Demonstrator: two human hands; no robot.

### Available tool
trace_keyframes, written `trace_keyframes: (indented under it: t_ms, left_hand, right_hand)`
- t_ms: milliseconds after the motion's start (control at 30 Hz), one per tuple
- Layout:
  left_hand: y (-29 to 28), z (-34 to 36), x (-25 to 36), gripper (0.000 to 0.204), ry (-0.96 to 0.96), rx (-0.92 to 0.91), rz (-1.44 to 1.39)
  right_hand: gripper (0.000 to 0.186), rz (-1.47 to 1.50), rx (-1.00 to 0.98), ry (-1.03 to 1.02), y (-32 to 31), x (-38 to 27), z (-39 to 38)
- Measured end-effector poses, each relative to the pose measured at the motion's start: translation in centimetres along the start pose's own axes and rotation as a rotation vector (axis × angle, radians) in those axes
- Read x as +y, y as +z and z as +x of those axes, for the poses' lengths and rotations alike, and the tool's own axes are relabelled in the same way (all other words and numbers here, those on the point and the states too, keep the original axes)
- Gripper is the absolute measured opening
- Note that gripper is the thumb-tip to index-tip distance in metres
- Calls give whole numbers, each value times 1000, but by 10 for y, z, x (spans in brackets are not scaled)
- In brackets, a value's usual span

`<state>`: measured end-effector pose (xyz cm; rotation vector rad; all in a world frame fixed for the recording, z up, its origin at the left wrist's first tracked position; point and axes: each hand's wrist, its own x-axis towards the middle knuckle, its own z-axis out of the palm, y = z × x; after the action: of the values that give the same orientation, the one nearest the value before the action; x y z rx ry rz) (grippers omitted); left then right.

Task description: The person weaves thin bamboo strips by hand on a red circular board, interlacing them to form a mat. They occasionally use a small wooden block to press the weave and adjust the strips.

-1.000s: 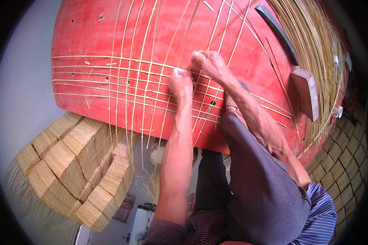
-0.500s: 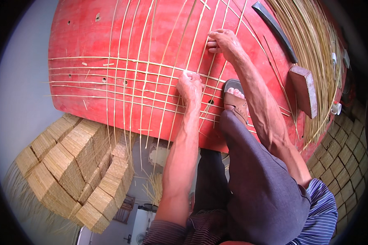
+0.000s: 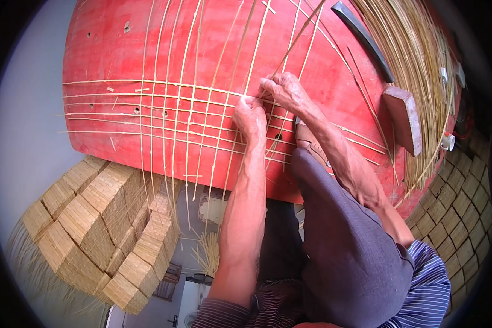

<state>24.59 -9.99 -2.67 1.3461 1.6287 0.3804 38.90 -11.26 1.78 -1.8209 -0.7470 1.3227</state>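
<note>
Thin pale bamboo strips (image 3: 183, 99) cross in an open, loose grid on a red board (image 3: 112, 54). My left hand (image 3: 250, 117) is closed on the strips at a crossing right of the grid's middle, its fingertips partly hidden. Close beside it on the right, my right hand (image 3: 286, 92) pinches a darker bamboo strip (image 3: 299, 39), which slants up toward the board's far edge. The strip's lower end goes out of sight between my two hands. My sandalled foot (image 3: 310, 139) rests on strips at the right of the grid, partly behind my right forearm.
A reddish-brown block (image 3: 402, 120) and a dark curved bar (image 3: 364, 41) lie on the right, beside a long bundle of loose strips (image 3: 404, 49). Stacked woven bundles (image 3: 98, 218) stand at lower left. A white cup (image 3: 447, 141) is at the far right.
My right hand has come down and left, next to my left hand, bringing a strip that now slants across the others. My left hand has hardly moved.
</note>
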Motion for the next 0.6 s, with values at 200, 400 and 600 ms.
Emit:
trace_keyframes:
  t_ms: [200,400,600]
  left_hand:
    - [-5,-13,33,15,-53,15,26]
    - [-5,-8,23,20,-82,-114,-31]
    - [-14,-40,51,20,-57,-181,-46]
  right_hand:
    - [35,-219,44,-162,2,-13,-26]
    - [39,97,152,-29,-13,0,-3]
    - [41,13,358,199,-75,-24,30]
